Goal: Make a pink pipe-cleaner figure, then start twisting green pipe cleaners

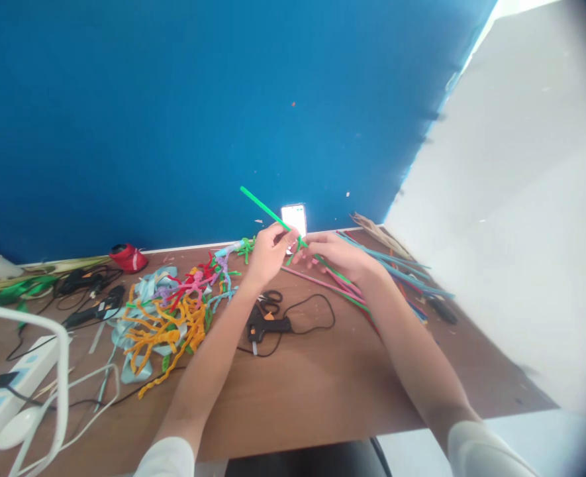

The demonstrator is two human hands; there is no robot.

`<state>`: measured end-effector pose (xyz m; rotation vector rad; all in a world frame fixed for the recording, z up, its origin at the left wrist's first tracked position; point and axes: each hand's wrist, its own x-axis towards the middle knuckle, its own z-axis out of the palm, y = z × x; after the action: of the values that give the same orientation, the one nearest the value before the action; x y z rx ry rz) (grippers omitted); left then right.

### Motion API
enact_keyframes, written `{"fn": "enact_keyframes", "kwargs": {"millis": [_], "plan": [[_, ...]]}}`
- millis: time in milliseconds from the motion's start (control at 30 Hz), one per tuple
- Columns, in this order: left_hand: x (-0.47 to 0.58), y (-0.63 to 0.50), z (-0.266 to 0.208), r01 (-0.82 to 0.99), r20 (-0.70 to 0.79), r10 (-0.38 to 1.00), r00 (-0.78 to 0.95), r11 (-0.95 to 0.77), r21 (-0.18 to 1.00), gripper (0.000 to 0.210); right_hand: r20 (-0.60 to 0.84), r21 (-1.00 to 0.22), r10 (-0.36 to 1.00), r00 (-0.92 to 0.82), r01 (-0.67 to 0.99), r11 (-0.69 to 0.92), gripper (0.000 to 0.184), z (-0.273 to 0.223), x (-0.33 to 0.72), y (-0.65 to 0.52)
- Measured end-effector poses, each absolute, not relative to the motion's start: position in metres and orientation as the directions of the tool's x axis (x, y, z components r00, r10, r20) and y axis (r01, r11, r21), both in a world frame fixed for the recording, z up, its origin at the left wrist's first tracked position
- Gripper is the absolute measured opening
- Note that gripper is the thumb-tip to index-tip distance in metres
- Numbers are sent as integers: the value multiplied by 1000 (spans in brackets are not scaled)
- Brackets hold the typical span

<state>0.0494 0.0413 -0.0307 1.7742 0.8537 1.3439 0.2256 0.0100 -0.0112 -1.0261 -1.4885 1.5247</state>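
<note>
A long green pipe cleaner (265, 207) runs slantwise between my hands, its upper end pointing up and left before the blue wall. My left hand (271, 250) pinches it near the middle, thumb against fingers. Close beside, my right hand (335, 254) has its fingertips closed around the same green stem, where a short green piece sticks out at an angle. Behind the hands a lit phone (293, 217) leans upright against the wall. Below them on the table lie a black glue gun (269, 326) and black-handled scissors (271, 301).
Left of my arms lies a heap of twisted orange pipe cleaners (166, 331) with pale blue ribbon (136, 371). Pink and blue stems (396, 260) spread at the right. A power strip (24, 381), a white metal frame (63, 371) and a red roll (128, 258) are at the left.
</note>
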Motion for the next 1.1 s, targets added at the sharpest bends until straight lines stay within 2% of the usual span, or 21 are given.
{"fn": "enact_keyframes", "kwargs": {"millis": [133,267,433,600,767,933,1033,1100], "plan": [[49,43,-30,59,430,881,199,-448,892,32,66,-992,972,-226,95,89,17,-12,228,11],[51,42,-29,-131,350,912,212,-329,935,37,210,-961,933,-293,113,252,19,-14,220,11],[47,44,-29,-279,226,913,341,-131,951,39,357,-900,886,-297,145,411,18,-17,219,14],[45,43,-25,-311,93,882,462,63,948,34,518,-742,820,-241,351,572,19,-18,223,16],[44,41,-21,-361,7,860,510,207,909,35,662,-512,683,-310,479,713,18,-21,226,19],[41,46,-26,-283,2,836,549,183,942,35,720,-282,577,-386,597,751,19,-26,232,23],[39,50,-30,-216,38,844,535,93,972,33,686,-179,607,-401,716,675,23,-25,232,21],[38,52,-30,-172,60,860,507,33,984,33,660,-154,647,-381,775,613,25,-23,230,18]]}}
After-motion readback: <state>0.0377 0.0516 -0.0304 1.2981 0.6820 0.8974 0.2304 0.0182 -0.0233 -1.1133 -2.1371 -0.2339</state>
